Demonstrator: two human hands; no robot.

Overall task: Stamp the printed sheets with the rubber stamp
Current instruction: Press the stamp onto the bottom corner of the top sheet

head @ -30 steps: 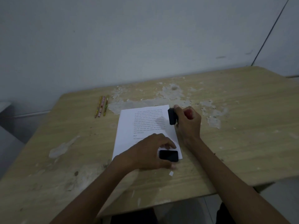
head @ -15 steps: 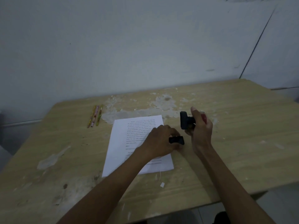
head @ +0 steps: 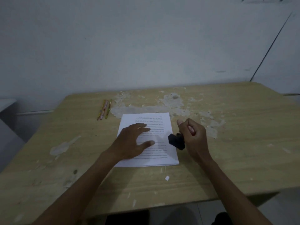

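Note:
A thin stack of white printed sheets [head: 160, 125] lies in the middle of the wooden table [head: 243, 143], text lines across it. My left hand [head: 131, 142] rests flat on the sheets with its fingers spread, holding nothing. My right hand [head: 193, 137] is closed round the rubber stamp [head: 176, 141], a black block with a red handle showing between the fingers. The stamp hangs at the right edge of the sheets, tilted down and to the left. I cannot tell whether it touches the paper.
Three thin pencils [head: 104, 109] lie side by side at the back left. Peeled, pale patches [head: 170, 101] mark the tabletop behind the sheets. A small white paper scrap [head: 167, 178] lies near the front edge. A grey wall stands close behind the table.
My left hand let go of the small black piece and spread flat on the sheets; that piece is out of sight. My right hand lowered the stamp toward the paper's right edge.

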